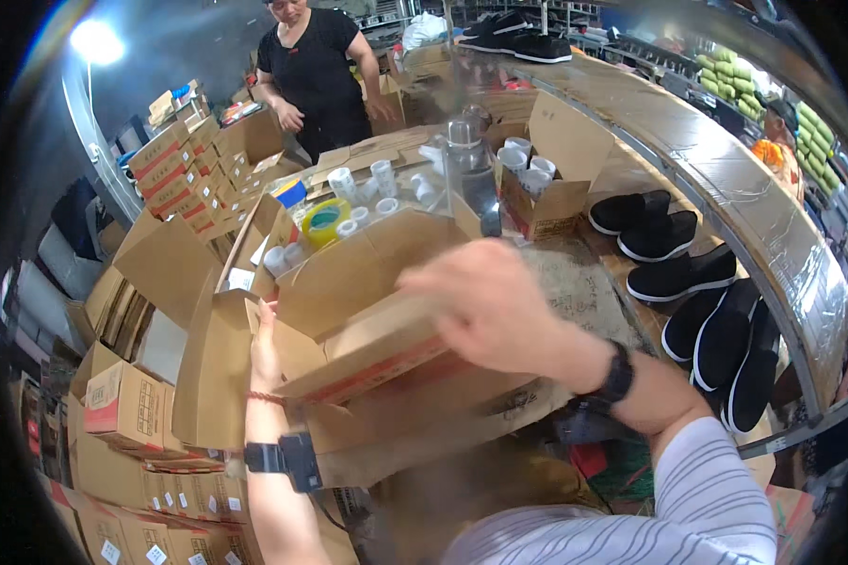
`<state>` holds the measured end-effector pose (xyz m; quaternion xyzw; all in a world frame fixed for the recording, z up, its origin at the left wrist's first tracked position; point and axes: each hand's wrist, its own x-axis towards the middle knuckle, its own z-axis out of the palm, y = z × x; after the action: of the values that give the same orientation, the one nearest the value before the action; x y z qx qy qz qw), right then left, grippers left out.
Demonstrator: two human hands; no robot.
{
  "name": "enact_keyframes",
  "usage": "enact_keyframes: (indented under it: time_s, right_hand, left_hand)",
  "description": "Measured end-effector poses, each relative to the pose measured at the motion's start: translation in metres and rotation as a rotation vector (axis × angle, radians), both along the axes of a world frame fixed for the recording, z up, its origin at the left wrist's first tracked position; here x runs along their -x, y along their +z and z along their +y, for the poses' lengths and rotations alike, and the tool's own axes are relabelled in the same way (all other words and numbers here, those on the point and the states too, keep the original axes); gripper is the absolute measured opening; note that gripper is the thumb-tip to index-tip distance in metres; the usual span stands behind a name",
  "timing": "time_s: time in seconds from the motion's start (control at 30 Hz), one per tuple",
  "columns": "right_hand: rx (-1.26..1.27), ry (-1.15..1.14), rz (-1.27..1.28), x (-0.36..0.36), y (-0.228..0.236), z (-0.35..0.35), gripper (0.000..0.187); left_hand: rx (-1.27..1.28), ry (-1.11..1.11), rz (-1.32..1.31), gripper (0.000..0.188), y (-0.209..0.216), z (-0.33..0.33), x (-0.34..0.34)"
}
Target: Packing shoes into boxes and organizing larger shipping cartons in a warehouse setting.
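An open brown cardboard box (349,282) with raised flaps and a red printed strip stands in front of me. At its left end, my left hand (265,350) is closed on the box wall, the thumb upright along the edge and the other fingers mostly hidden. My right hand (490,306) is over the box's right end, smeared by motion, so its fingers and anything in them cannot be made out. Behind the box, a roll of yellow tape (325,222) lies beside several white cylindrical rolls (383,177).
Black slip-on shoes (683,268) line the wooden shelf (725,160) at right. A smaller open box (554,202) holds white rolls. Stacked cartons (174,174) stand at left, more cartons (127,405) lower left. A person (316,75) in black stands across the table.
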<state>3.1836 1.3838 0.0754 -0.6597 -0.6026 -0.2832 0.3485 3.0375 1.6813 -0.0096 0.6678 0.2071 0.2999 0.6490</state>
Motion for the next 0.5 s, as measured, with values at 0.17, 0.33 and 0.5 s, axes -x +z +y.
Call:
enact_keyframes:
  time_s: [0.17,0.33,0.5]
  right_hand:
    - [0.412,0.061,0.564,-0.062,-0.089,0.054,0.022]
    - [-0.322,-0.018,-0.043,-0.064,-0.063,0.039,0.01]
    - [-0.302,-0.175,0.72,-0.143,-0.116,0.032,0.043]
  left_hand:
    - [0.128,-0.205,-0.02,0.051,0.002,-0.006,-0.016]
    - [-0.753,0.22,0.544,0.101,0.012,-0.048,-0.03]
    - [-0.819,0.158,0.06,0.084,-0.009,-0.036,-0.042]
